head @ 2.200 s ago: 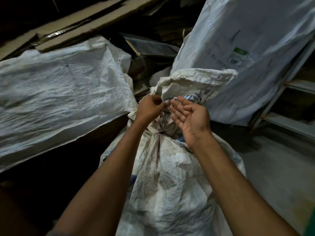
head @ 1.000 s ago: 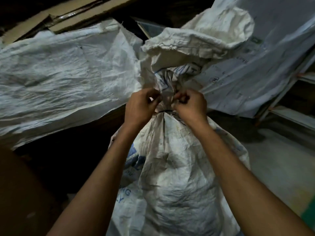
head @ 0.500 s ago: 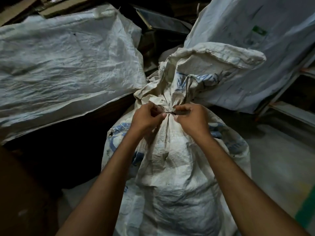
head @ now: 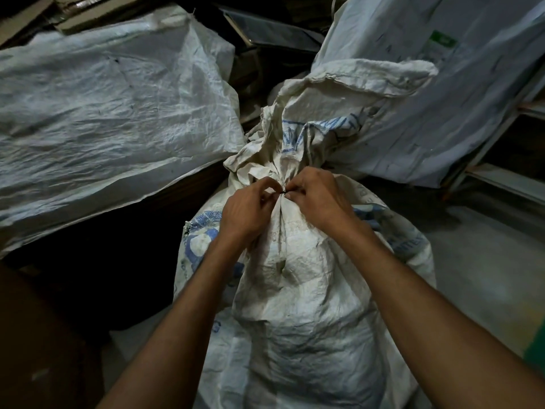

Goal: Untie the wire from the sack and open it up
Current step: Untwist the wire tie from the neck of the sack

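White woven plastic fills most of what I see. The left sack [head: 103, 113] lies broad and flat, and the right sack [head: 442, 98] leans at the far right over the floor [head: 486, 261]. Between them, near me, stands the sack [head: 300, 305] I am working on. It is full and printed in blue, with its loose top flopping away from me above a tightly gathered neck [head: 283, 172].

Both my arms reach in to that neck. My left grip [head: 246, 214] comes at it from the left with thumb and forefinger curled in. My right grip [head: 318, 199] meets it from the right, fingertips nearly touching the left ones. Each is pinched on the wire [head: 282, 192], a short dark bit showing just between my fingertips, right on the cinch. The rest of the loop is hidden in the folds and behind my fingers.

I judge this to be the untying step, barely under way. The neck is bunched hard and the wire is on it, so opening has not begun.

The next move calls for small, firm work. One grip should hold the neck and one end steady while the other turns the twisted ends back against their twist. I cannot make out which way the twist runs, as it is too small and the light too dim, so I would feel for it. Once it is slack, the loop should slide up off the neck and the top can be spread wide.
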The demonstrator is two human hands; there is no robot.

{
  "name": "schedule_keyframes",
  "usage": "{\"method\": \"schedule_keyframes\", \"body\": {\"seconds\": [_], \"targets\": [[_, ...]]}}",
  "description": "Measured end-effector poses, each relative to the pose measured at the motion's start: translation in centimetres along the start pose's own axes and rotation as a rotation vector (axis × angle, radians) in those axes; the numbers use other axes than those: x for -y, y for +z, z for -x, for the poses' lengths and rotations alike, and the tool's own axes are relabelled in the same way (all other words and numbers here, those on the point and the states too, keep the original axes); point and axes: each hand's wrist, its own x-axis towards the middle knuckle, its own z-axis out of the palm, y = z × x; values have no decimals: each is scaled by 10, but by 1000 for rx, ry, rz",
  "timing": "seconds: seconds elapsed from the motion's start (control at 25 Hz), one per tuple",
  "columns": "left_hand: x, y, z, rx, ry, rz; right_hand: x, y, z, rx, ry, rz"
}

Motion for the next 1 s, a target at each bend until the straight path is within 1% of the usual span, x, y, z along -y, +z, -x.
{"method": "schedule_keyframes", "body": {"seconds": [0.08,0.16,0.24,0.36,0.52,0.6,0.72,0.84,1.0], "targets": [[1,-1,-3,-45,5,-48,-1,-1,2,-3,-61,26],[-2,-2,-6,-93,40,-100,-5,1,5,-35,-77,-9],[-8,-3,-10,-86,102,-123,-9,5,7,-66,-33,-60],[-14,-4,-14,-17,203,-127,-12,9,8,-135,52,-149],[-16,3,-15,-114,192,-169,-9,15,12,-201,122,-271],[-13,9,-8,-175,165,-93,-10,17,11,-233,192,-377],[-5,12,2,-262,48,133,-11,17,10,-304,324,-514],[-12,7,3,-264,19,191,-4,14,10,-335,382,-639],[-24,1,3,-281,29,189,-1,-9,6,-428,550,-1019]]}}
